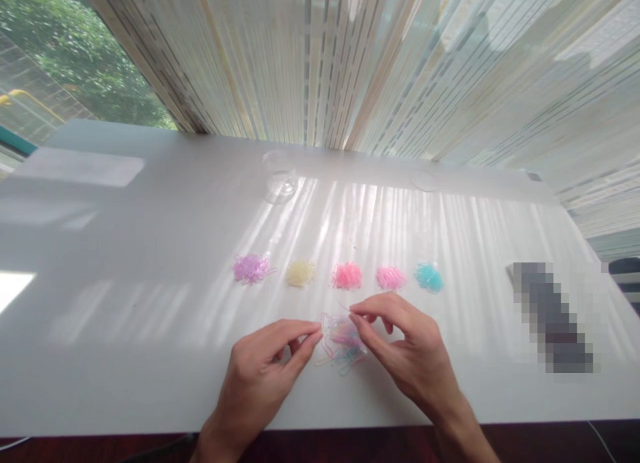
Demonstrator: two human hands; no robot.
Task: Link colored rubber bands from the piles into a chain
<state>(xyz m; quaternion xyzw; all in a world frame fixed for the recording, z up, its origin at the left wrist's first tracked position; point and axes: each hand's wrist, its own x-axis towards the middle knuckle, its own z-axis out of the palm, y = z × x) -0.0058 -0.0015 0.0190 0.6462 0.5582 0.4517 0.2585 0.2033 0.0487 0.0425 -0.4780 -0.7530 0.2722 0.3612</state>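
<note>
A loose pile of mixed-colour rubber bands (345, 346) lies on the white table between my two hands. My right hand (405, 340) pinches one thin, pale rubber band (343, 306) above the pile's far side. At the pile's left edge, my left hand (273, 360) has thumb and forefinger pressed together; whatever is between them is too small to make out. Beyond the hands, sorted heaps of bands form a row: purple (251, 268), pale yellow (300, 274), coral pink (347, 275), lighter pink (391, 277) and turquoise (429, 276).
A clear round container (281, 183) stands toward the back of the white table (150, 376). Farther right lies a clear round lid (424, 180). A blurred dark oblong object (555, 320) rests at the right. Striped curtains (320, 63) hang along the back edge.
</note>
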